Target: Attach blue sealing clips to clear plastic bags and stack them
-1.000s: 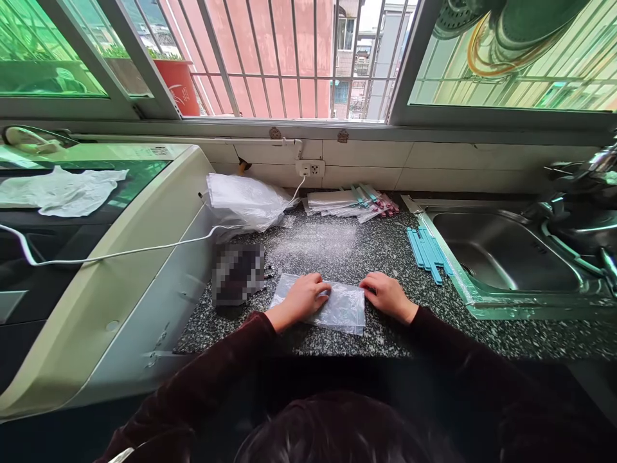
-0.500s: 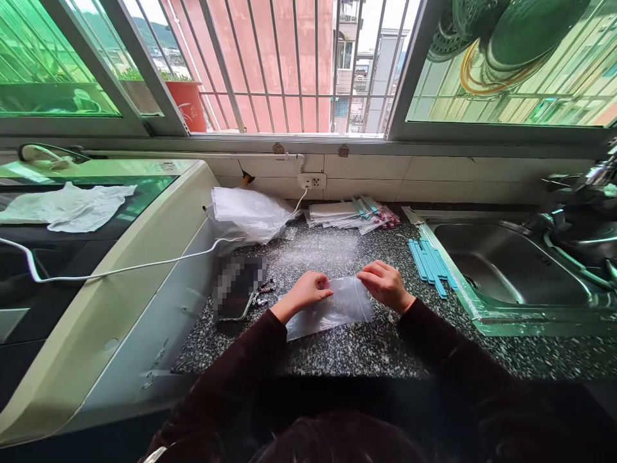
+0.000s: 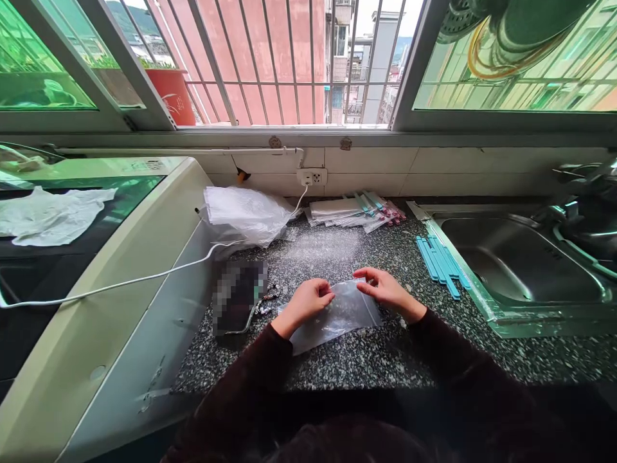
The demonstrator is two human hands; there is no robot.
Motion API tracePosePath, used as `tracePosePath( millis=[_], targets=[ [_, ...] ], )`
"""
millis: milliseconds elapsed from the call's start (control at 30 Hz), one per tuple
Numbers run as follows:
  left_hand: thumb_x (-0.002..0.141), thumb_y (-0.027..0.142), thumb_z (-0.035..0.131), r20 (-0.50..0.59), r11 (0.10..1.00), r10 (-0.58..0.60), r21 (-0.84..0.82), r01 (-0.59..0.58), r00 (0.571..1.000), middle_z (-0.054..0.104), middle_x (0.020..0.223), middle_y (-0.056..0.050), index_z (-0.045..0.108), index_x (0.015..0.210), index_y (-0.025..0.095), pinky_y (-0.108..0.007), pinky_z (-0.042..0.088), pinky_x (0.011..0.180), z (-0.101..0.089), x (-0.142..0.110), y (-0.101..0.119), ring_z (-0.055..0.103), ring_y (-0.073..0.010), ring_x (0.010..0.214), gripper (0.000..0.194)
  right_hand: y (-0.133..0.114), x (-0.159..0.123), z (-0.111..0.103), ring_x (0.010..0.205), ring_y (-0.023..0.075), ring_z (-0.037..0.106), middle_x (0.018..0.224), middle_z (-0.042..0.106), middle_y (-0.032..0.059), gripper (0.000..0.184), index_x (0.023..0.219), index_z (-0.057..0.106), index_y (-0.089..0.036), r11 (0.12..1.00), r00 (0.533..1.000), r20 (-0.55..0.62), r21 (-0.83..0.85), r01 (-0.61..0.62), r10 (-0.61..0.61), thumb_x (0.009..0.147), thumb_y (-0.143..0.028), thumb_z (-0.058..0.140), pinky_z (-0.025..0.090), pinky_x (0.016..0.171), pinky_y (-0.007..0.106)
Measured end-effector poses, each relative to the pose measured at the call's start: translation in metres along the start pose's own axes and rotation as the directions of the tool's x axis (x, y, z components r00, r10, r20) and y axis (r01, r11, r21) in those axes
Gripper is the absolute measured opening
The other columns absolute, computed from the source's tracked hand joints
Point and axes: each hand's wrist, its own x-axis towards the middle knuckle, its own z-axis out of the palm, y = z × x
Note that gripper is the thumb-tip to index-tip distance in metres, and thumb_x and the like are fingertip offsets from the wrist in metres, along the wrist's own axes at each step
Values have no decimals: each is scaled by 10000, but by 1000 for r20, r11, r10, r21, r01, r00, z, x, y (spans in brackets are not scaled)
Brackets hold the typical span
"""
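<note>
A clear plastic zip bag (image 3: 337, 316) hangs tilted just above the speckled granite counter (image 3: 366, 360). My left hand (image 3: 308, 302) pinches its upper left edge with closed fingers. My right hand (image 3: 385, 290) pinches the upper right edge, thumb and forefinger together. Both sleeves are dark red. The bag's lower end rests near the counter's front.
Several blue sealing strips (image 3: 441, 257) lie beside the steel sink (image 3: 520, 263). A stack of bags with coloured strips (image 3: 354, 209) and a crumpled plastic bag (image 3: 245, 212) sit by the wall. A phone (image 3: 236, 296) lies left. A white cable (image 3: 144, 276) crosses the washing machine (image 3: 96, 308).
The bag lay flat under both hands a second ago. Both hands have since pinched its far edge and lifted it off the counter, tilted.
</note>
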Motion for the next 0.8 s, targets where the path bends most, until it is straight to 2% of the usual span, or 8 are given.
tracePosePath(
  millis=[200,300,433,667,800],
  targets=[
    [710,198,569,-78,991,75,119,-65,994,535,624,6,531,588,170,-249,350,599,-3,-2,7,495,-134,629,131,-1,-1,4,631,131,477,687,574,15,314,746,590,-146,997,997,32,-31,-64,65,689,-455,592,365,568,250],
    [705,192,579,-92,991,89,109,-79,992,544,631,3,539,593,170,-247,360,601,-4,-3,6,501,-133,631,121,-1,-2,3,595,112,436,621,522,-9,297,664,557,-150,998,998,14,-14,-62,62,685,-445,594,335,547,237],
    [711,213,573,-108,994,102,34,-99,989,550,633,4,549,605,169,-241,371,600,-5,-3,4,506,-127,627,117,-1,-3,4,587,104,433,618,523,-12,324,674,564,-145,991,997,-2,108,-78,79,673,-465,613,338,534,228],
    [729,336,547,-23,994,56,-89,-58,998,555,626,3,572,627,160,-233,355,568,-10,-5,5,485,-123,608,204,7,-1,-3,537,85,397,564,473,-32,390,603,536,-155,963,988,-110,256,-80,111,617,-525,659,299,492,220],
    [737,386,523,52,997,18,-79,-14,998,516,571,19,576,605,154,-229,315,530,-12,-5,4,440,-112,567,272,9,-1,-13,519,82,391,557,482,-26,414,587,539,-160,952,972,-201,303,-55,120,574,-545,691,301,474,224]
  ],
)
